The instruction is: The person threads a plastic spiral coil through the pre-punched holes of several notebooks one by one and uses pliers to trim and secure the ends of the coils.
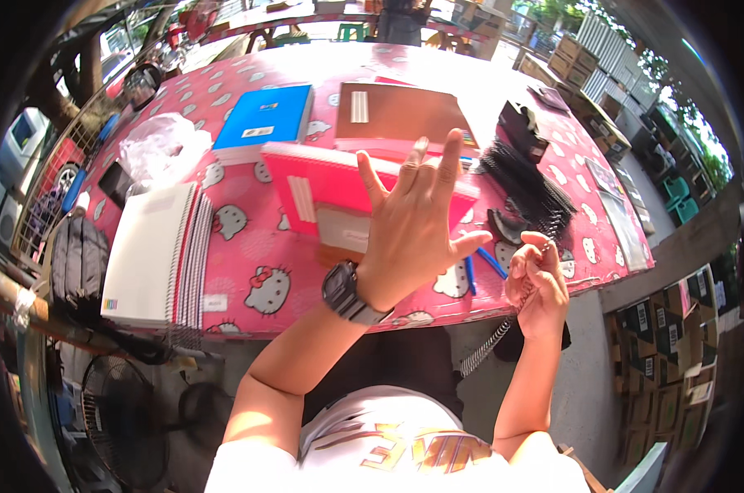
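Note:
My left hand [409, 218], with a dark watch [351, 294] on its wrist, is stretched out with fingers spread. It is in front of an upright pink notebook stack [294, 185]; whether the palm touches it I cannot tell. A small brown block with a pale label [339, 230] stands against the near side of the pink stack. My right hand [539, 287], at the table's front edge, has its fingers curled round a black spiral binding coil [485, 347], which dangles below the edge. Between my hands lies a blue-handled tool [493, 263], its head hidden.
Black coils [532, 193] are heaped at the right. Blue notebooks [265, 119] and a brown-covered stack [405, 115] lie farther back. White spiral notebooks [150, 255], a plastic bag [165, 148] and a phone [115, 182] are at left. A fan [125, 419] stands below.

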The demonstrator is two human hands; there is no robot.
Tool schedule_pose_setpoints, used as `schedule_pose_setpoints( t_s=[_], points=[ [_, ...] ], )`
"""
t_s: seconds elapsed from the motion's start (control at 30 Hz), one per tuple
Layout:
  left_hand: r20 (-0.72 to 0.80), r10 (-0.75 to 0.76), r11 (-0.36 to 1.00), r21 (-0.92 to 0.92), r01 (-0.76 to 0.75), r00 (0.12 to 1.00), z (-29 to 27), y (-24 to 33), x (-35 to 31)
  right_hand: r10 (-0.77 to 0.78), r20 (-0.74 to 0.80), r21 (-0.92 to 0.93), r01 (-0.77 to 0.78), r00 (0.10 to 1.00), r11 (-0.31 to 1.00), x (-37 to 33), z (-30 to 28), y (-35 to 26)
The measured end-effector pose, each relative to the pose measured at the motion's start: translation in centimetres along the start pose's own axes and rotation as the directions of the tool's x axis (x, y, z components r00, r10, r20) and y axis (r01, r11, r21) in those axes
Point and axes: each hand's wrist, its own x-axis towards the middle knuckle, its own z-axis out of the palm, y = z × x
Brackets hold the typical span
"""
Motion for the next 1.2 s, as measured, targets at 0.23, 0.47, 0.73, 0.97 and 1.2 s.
schedule_pose_setpoints(
  t_s=[0.23, 0.47, 0.73, 0.97, 1.2],
  points=[
    [0.013, 0.108, 0.984, 0.141, -0.109, 0.994, 5.0, -0.1, 1.2, 0.170, 0.118, -0.329, -0.123, 0.978, 0.936, 1.9, -2.6, 0.2],
    [-0.069, 0.130, 0.985, 0.127, -0.121, 0.989, 5.6, -0.1, 1.3, -0.136, 0.376, -0.599, 0.352, 0.917, 0.719, 7.2, -1.6, 0.3],
    [-0.016, 0.213, 0.931, -0.299, -0.208, 0.977, 2.6, -2.7, 2.4, -0.162, 0.384, -0.660, 0.393, 0.909, 0.640, 9.1, -0.7, -0.9],
    [0.051, 0.211, 0.891, -0.420, -0.171, 0.976, 2.3, -3.6, 2.2, -0.163, 0.484, -0.592, 0.459, 0.860, 0.663, 9.2, 0.2, -0.9],
    [0.057, 0.224, 0.840, -0.517, -0.164, 0.973, 2.3, -4.2, 2.2, -0.194, 0.550, -0.601, 0.546, 0.812, 0.584, 8.7, 0.3, -1.2]
  ],
)
